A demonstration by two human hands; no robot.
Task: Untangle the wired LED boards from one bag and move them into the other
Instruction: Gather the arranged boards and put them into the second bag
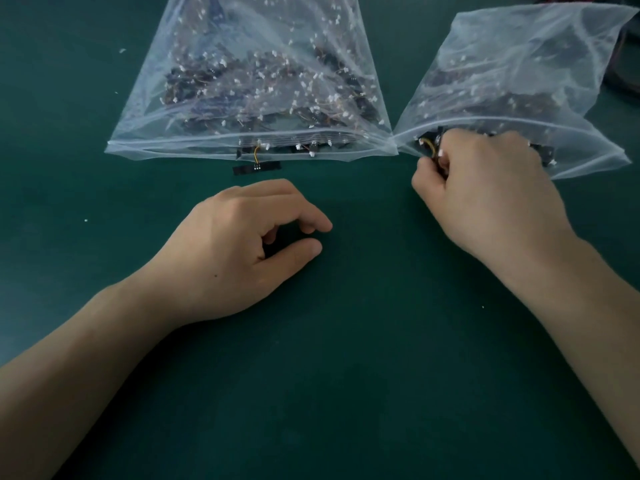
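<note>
Two clear zip bags lie on the green table, both full of small black LED boards with thin wires and white connectors. The left bag (242, 81) has its mouth toward me, and one black LED board (257, 168) on a yellow wire lies just outside that mouth. My right hand (485, 188) is at the mouth of the right bag (519, 71), fingers curled round a wired LED board (431, 147) with a yellow wire. My left hand (242, 237) rests on the table below the left bag, fingers loosely curled, holding nothing.
The green table (329, 375) stretches toward me between my forearms. Dark objects with red wires (623, 64) sit at the far right edge behind the right bag. A few white specks lie on the table at the left.
</note>
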